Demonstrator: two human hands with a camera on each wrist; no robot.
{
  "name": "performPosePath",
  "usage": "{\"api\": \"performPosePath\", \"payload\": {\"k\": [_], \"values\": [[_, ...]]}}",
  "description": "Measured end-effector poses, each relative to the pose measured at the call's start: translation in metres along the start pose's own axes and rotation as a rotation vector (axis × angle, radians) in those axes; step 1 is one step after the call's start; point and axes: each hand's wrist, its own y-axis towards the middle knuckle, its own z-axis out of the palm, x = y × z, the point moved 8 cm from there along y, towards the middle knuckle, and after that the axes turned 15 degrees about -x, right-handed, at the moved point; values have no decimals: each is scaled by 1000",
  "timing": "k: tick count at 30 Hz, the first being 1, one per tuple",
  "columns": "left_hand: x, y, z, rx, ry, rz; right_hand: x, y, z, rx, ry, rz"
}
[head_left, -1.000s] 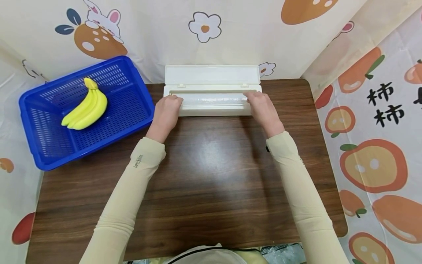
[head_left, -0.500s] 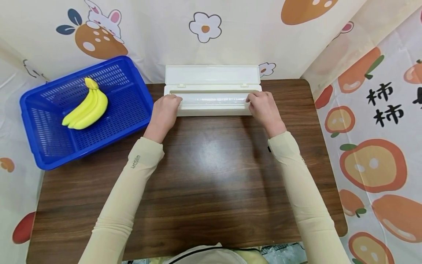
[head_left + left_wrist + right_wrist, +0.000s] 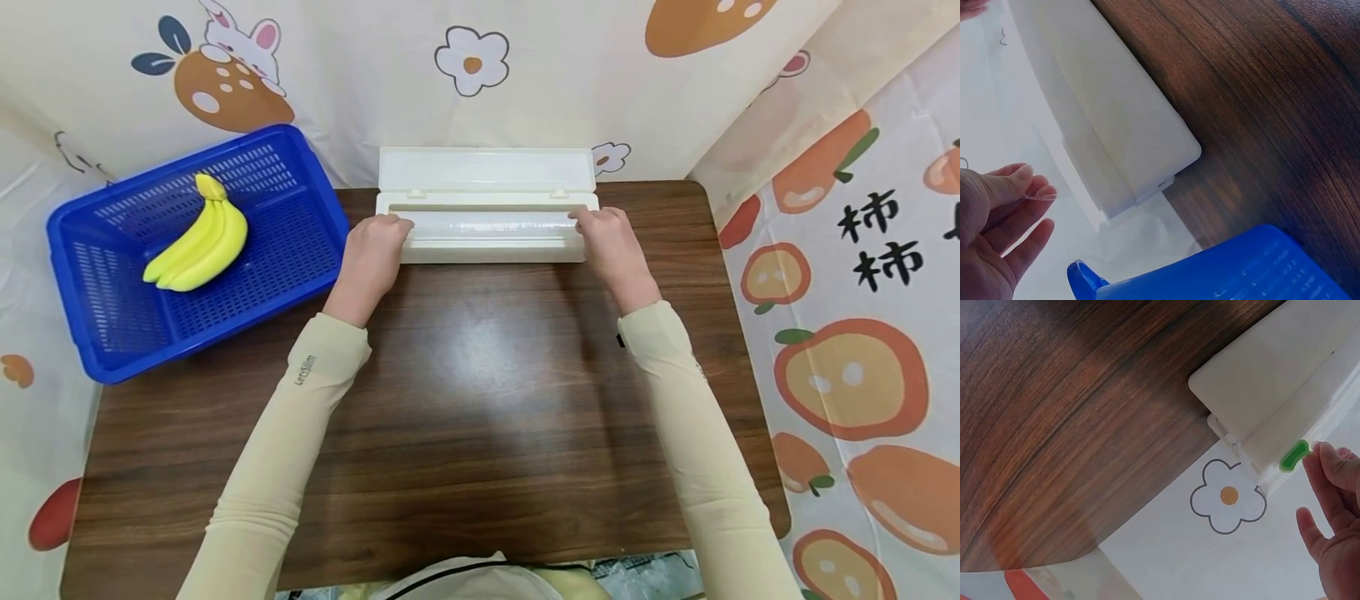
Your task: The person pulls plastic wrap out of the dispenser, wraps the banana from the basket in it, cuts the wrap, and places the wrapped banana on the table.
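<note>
Cling-film dispenser (image 3: 491,252): stood at table's (image 3: 480,467) far edge, lid (image 3: 486,170) up.
Clear film (image 3: 495,224): likely to tear or bunch if pulled unevenly.
Left hand (image 3: 372,254): pinched film, left end.
Right hand (image 3: 612,250): pinched film, right end; green slider (image 3: 1294,455) close, possible snag.

"LetsSlim" (image 3: 303,369) is printed on the left sleeve (image 3: 273,467) | "柿柿" (image 3: 888,265) is printed in black on the right-hand cloth (image 3: 918,308) | another character (image 3: 954,229) is cut off by the picture edge

Long white box (image 3: 491,252) with hinged lid (image 3: 486,170) raised, lying crosswise at back of table (image 3: 480,433). Inside, rolled clear film (image 3: 487,223), pinched at left by left hand (image 3: 371,254), at right by right hand (image 3: 612,252).
</note>
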Motion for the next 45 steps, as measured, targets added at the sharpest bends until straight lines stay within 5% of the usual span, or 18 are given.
{"api": "performPosePath", "payload": {"k": [19,34,45], "values": [[-1,-6,-12,-92,-17,50,3,-3,-17,-125,19,-47],[-2,-7,-22,-140,-20,40,9,-2,-29,-136,1,-32],[0,-7,-26,-114,-39,25,13,-1,-38,-180,40,-51]]}}
